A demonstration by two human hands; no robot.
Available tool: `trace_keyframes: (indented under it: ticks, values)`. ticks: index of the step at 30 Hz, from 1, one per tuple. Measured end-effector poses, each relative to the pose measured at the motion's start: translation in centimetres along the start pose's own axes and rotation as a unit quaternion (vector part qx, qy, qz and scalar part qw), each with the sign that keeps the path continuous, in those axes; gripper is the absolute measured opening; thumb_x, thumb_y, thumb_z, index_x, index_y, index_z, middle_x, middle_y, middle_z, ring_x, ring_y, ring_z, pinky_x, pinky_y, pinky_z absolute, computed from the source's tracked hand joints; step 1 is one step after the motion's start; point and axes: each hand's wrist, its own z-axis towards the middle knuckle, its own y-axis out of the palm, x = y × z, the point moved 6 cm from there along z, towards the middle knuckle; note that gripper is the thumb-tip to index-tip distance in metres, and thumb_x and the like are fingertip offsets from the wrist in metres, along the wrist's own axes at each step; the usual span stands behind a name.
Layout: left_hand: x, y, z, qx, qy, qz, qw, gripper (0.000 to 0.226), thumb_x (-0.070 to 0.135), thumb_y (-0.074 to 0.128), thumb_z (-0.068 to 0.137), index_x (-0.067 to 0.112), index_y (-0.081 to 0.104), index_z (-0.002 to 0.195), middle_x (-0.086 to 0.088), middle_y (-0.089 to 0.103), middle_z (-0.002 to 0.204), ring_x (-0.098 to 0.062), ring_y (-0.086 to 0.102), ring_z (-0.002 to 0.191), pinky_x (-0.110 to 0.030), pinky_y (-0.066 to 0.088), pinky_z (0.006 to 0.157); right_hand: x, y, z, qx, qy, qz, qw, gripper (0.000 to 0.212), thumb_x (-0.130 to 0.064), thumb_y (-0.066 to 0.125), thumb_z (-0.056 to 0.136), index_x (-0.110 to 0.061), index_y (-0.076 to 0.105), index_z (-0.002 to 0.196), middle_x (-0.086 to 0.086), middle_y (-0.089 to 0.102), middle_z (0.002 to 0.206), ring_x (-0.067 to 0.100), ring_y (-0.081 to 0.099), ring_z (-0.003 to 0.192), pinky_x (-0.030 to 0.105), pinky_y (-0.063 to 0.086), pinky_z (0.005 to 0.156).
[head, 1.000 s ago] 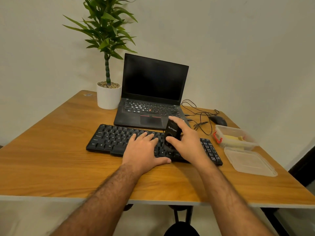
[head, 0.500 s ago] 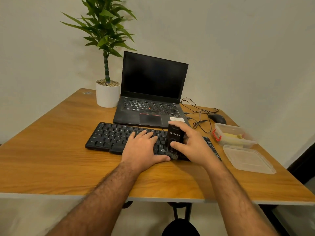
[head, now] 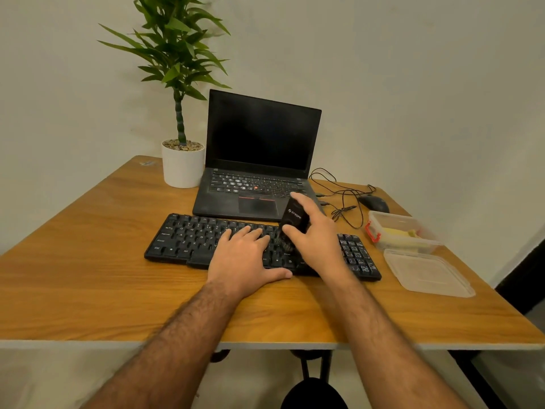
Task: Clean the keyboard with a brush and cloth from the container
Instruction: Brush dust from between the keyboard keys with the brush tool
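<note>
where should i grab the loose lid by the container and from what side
Take the clear lid by its near-left rim, coming in from the keyboard side. It lies flat on the table with a raised lip all round, and the open container crowds its far edge, so the near side is freest.

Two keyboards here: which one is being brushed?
The separate black keyboard nearest the table edge; both hands are on it. The laptop keyboard behind is untouched.

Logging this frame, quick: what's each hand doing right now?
Left hand: open, fingers flat on the keyboard.
Right hand: holds the brush, bristles on the keys.
</note>
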Motion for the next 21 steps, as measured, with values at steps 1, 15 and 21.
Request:
trace_keyframes:
  ticks: [1, 15, 21]
  values:
    - [0.0, -0.1, 0.0, 0.004, 0.001, -0.001, 1.0, 0.103, 0.093, 0.038, 0.073, 0.025, 0.04, 0.151, 0.003, 0.034, 0.16, -0.017, 0.022, 0.15, -0.049, 0.014, 0.123, -0.3, 0.1, -0.1, -0.02, -0.018, -0.028, 0.999, 0.066, -0.018, 0.07, 0.089, -0.039, 0.042, 0.144, -0.012, 0.055, 0.126, 0.003, 0.052, 0.109, 0.017, 0.052, 0.083]
    - [0.0, -0.1, 0.1, 0.007, 0.0, -0.007, 1.0, 0.1, 0.091, 0.043, 0.073, 0.026, 0.042, 0.149, 0.004, 0.036, 0.159, -0.017, 0.024, 0.149, -0.049, 0.016, 0.123, -0.8, -0.3, -2.1, -0.131, -0.033, 0.073, 0.988, 0.066, -0.01, 0.07, 0.086, -0.05, 0.047, 0.133, -0.03, 0.047, 0.122, 0.006, 0.056, 0.114, 0.028, 0.058, 0.087]
    - [0.0, -0.2, 0.1, -0.001, -0.006, -0.005, 1.0, 0.103, 0.093, 0.041, 0.072, 0.025, 0.041, 0.15, 0.004, 0.034, 0.16, -0.017, 0.022, 0.15, -0.048, 0.014, 0.123, 0.3, -3.8, -1.4, -0.125, 0.007, -0.025, 0.992, 0.062, -0.014, 0.069, 0.088, -0.047, 0.046, 0.134, -0.018, 0.051, 0.12, 0.008, 0.059, 0.102, 0.024, 0.059, 0.076]
